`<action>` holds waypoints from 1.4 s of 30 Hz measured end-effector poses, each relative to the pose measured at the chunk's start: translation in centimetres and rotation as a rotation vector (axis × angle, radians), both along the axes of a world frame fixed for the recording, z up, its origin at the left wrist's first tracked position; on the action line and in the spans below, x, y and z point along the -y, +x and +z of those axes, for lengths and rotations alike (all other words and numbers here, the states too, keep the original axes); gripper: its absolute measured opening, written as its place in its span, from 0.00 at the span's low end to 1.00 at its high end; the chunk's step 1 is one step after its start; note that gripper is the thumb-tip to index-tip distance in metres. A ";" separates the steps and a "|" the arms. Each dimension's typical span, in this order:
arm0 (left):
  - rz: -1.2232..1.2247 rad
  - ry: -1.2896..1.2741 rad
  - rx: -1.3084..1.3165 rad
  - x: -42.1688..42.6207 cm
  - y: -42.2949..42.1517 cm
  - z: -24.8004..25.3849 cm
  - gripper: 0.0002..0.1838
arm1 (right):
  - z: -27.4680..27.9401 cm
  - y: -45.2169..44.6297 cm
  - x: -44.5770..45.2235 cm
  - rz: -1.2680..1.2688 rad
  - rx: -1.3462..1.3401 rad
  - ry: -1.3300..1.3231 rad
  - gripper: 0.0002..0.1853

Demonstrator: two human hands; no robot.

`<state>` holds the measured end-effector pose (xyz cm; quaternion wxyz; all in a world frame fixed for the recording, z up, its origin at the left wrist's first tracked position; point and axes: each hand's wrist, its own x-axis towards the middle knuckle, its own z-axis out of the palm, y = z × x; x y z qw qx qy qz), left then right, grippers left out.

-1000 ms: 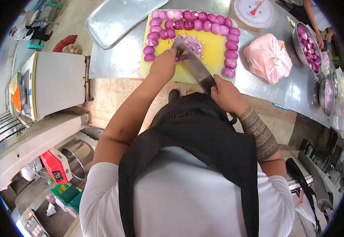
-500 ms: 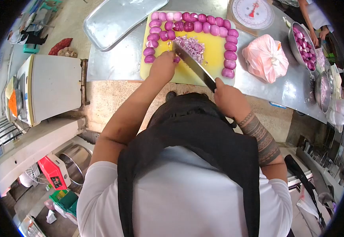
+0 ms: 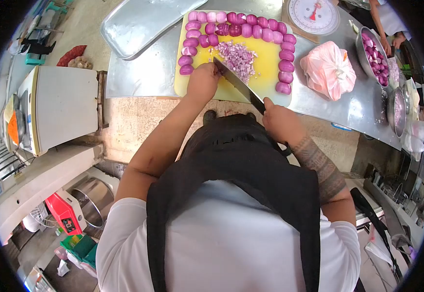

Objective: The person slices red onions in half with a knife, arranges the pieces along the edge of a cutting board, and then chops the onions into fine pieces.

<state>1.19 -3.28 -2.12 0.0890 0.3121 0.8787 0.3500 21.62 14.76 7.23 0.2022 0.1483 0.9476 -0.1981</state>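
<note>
My right hand (image 3: 281, 121) is wrapped round the handle of a large knife (image 3: 241, 86), whose blade slants up and left over the yellow cutting board (image 3: 268, 68). Near the blade's tip, my left hand (image 3: 203, 80) has its fingers pressed together at the board's lower left; a little purple shows at the fingertips, most of it hidden. Just beyond the blade lies a pile of chopped purple onion (image 3: 237, 56). Peeled purple onions (image 3: 286, 66) line the board's left, far and right sides, with a second row inside the far one.
Right of the board sits a tied pinkish plastic bag (image 3: 328, 70), below a dial scale (image 3: 313, 14). A metal bowl of onions (image 3: 375, 58) and another bowl (image 3: 398, 112) stand farther right, near another person's hands (image 3: 392, 43). A metal tray (image 3: 139, 29) lies at the upper left.
The knife's blade, blurred and over the chopped onion earlier, now lies lower, beside my left fingertips. The purple piece by my left hand shows less. The view has shifted slightly.
</note>
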 end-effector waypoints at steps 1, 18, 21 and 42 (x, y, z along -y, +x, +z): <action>-0.008 -0.011 -0.007 0.1 0.1 -0.1 0.08 | -0.5 0.1 -0.2 -0.008 0.012 -0.009 0.12; -0.229 -0.208 -0.172 -0.2 -2.2 -0.4 0.09 | 0.5 0.4 0.2 -0.043 -0.028 -0.003 0.11; -0.212 -0.230 -0.192 -0.1 -1.9 -0.5 0.09 | 0.5 0.3 0.9 -0.037 0.018 0.007 0.11; -0.582 -0.296 -0.409 -4.6 -12.7 2.5 0.17 | -2.1 2.6 -0.3 -0.124 -0.127 -0.343 0.17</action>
